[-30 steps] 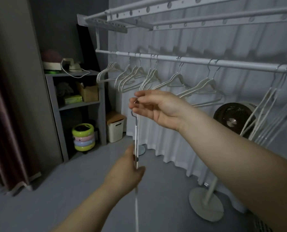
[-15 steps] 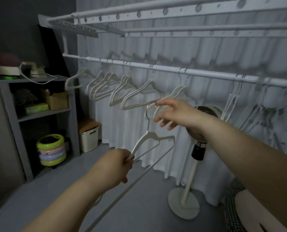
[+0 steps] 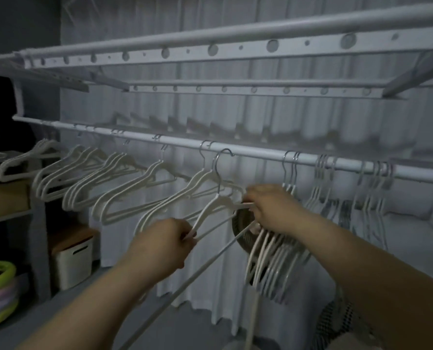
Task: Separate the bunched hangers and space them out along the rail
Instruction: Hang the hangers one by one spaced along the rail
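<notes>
Hanger point(image 3: 206, 210) raised to rail point(image 3: 260, 155), centre frame.
Arms gripped by left hand point(image 3: 164, 238) and right hand point(image 3: 268, 205); hook now at gap, spacing step judged nearly done.

No readable txt, labels or nos. anywhere.
</notes>
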